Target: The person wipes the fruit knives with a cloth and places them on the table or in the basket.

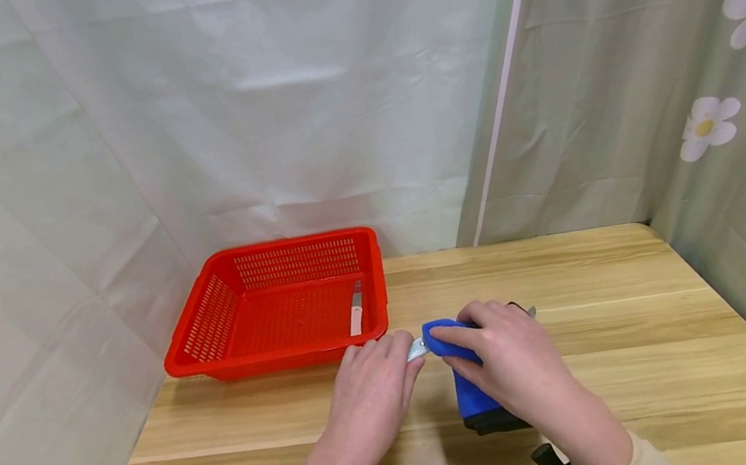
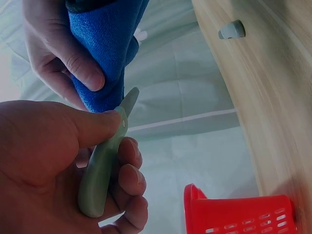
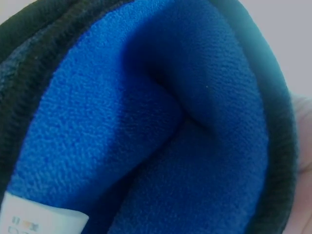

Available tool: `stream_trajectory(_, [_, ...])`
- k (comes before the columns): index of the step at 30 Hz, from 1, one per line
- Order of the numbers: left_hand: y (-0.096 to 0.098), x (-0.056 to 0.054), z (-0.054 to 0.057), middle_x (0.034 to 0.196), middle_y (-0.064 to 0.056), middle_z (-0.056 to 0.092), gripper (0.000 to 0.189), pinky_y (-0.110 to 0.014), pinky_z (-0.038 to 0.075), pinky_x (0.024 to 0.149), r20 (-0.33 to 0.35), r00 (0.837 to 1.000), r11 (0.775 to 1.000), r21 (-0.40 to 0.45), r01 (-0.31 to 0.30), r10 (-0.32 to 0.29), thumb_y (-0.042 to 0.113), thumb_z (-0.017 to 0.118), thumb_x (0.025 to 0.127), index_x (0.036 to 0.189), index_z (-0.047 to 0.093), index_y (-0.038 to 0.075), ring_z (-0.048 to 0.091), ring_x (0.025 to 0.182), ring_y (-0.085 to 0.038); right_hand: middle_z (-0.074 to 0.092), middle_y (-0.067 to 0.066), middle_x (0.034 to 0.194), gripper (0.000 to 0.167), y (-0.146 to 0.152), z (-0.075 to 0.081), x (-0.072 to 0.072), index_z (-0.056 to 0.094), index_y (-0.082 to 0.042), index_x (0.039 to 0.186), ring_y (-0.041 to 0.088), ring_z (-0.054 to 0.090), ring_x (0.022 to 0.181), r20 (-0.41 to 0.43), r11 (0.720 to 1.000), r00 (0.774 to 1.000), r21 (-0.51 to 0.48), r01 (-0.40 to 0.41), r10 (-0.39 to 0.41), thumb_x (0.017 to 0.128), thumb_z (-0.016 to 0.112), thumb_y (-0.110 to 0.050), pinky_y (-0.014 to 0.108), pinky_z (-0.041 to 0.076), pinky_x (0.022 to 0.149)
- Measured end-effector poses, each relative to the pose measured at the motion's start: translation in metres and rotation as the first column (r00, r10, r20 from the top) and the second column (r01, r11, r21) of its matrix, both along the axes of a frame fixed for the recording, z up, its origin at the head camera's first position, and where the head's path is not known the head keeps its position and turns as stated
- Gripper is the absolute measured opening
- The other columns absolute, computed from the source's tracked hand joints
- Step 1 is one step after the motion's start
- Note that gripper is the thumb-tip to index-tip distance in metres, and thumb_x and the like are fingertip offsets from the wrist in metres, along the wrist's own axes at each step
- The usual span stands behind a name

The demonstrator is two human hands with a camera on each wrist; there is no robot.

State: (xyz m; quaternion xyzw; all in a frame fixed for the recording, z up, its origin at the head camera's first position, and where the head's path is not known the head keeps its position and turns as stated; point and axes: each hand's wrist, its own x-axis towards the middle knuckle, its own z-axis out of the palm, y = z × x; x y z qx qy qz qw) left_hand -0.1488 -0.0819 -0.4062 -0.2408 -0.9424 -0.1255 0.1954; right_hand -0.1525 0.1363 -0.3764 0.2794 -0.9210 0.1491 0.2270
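My left hand [image 1: 375, 381] grips the handle of a small knife [image 2: 100, 175], pale green with a rivet near its short flat blade. In the left wrist view the thumb lies along the handle and the fingers curl beneath it. My right hand [image 1: 506, 349] pinches a blue cloth [image 1: 473, 394] with a black edge, which is folded against the knife's metal end. Part of the cloth hangs below that hand. Close up in the right wrist view, the cloth's folds [image 3: 87, 112] fill most of the picture, with a white label [image 3: 41, 219] at the lower left.
A red plastic basket [image 1: 279, 356] stands at the back left of the wooden table [image 1: 621, 388]. Inside it lies a fork [image 1: 356, 315] with a pale handle. A small grey object [image 2: 232, 30] sits on the table. Curtains hang behind and beside the table.
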Motion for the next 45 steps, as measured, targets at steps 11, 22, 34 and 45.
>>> stream_trajectory(11, [0.0,0.0,0.0,0.08,0.007,0.055,0.021,-0.03,0.038,0.068,-0.006,1.0,1.0,-0.005,0.001,-0.001,0.032,0.076,0.107,0.109,0.062,0.016,0.05,0.07,-0.014,0.075,0.004,0.108,0.043,0.0,-0.002,-0.003,0.087,-0.027,0.123,0.024,0.069,0.094,0.039,1.0,0.999,0.007,0.023,-0.023,0.082,0.101,-0.024,0.045,0.06,0.085])
stream_trajectory(22, [0.002,0.0,0.003,0.082,0.006,0.056,0.023,-0.029,0.037,0.067,0.007,1.0,1.0,-0.015,-0.011,0.011,0.031,0.08,0.104,0.109,0.062,0.016,0.048,0.069,-0.012,0.074,0.005,0.104,0.042,0.008,-0.002,-0.008,0.087,-0.025,0.122,0.025,0.069,0.091,0.029,0.999,0.998,-0.015,0.048,-0.047,0.082,0.101,-0.02,0.047,0.06,0.08])
stream_trajectory(34, [0.002,0.0,0.002,0.081,0.005,0.055,0.025,-0.029,0.038,0.067,-0.014,1.0,1.0,-0.016,-0.013,0.013,0.031,0.082,0.103,0.108,0.063,0.015,0.048,0.068,-0.013,0.074,0.005,0.103,0.04,0.021,-0.002,-0.016,0.087,-0.023,0.123,0.026,0.071,0.091,0.037,0.996,0.995,-0.023,0.09,-0.089,0.085,0.099,-0.023,0.045,0.061,0.074])
stream_trajectory(45, [0.001,0.0,0.002,0.08,0.007,0.053,0.025,-0.029,0.037,0.067,-0.003,1.0,1.0,-0.015,-0.01,0.01,0.032,0.081,0.103,0.108,0.063,0.016,0.048,0.07,-0.011,0.073,0.003,0.101,0.038,0.029,-0.003,-0.02,0.087,-0.021,0.123,0.025,0.07,0.087,0.051,0.992,0.991,-0.013,0.127,-0.126,0.087,0.098,-0.024,0.045,0.059,0.07])
